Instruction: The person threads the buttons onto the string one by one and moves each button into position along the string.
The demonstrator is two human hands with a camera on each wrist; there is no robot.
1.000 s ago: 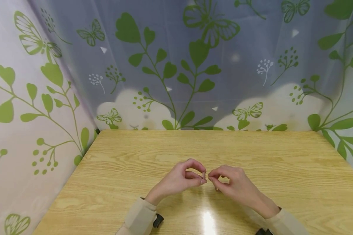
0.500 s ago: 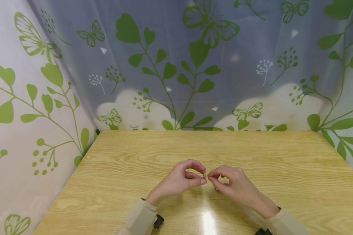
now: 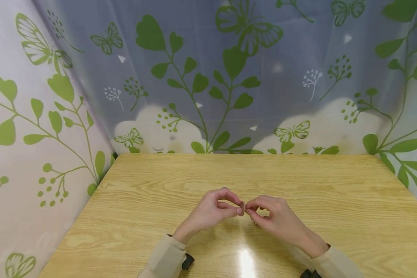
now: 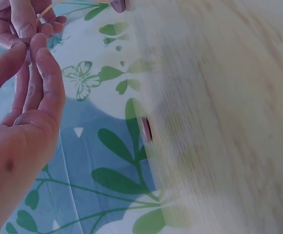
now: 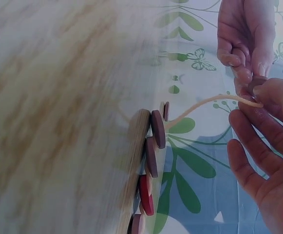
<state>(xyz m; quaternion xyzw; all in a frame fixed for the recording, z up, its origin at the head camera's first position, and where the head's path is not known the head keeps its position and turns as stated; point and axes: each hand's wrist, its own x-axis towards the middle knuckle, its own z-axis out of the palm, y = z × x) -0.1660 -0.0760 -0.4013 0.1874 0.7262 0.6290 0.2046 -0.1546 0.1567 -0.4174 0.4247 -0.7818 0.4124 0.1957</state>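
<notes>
Between thumb and fingertips my left hand [image 3: 213,208] pinches a small brown disc [image 3: 243,208], turned nearly edge-on in the head view. My right hand [image 3: 279,220] has its thumb and forefinger pinched together right at that disc. A thin pale cord [image 5: 204,101] runs in the right wrist view from the discs on the table up to the right fingertips, which pinch its end. The two hands meet above the table, fingertip to fingertip. In the left wrist view, fingers partly cover the held disc [image 4: 22,42].
Several flat discs, brown [image 5: 158,129] and red [image 5: 146,195], show low along the wooden table [image 3: 160,181] in the right wrist view. Another dark disc [image 4: 146,129] shows in the left wrist view. A leaf-printed curtain [image 3: 281,88] stands behind the table.
The disc in my left fingers has turned and shifted slightly right. The gap between it and my right fingertips has closed. My right hand has stayed nearly still.
</notes>
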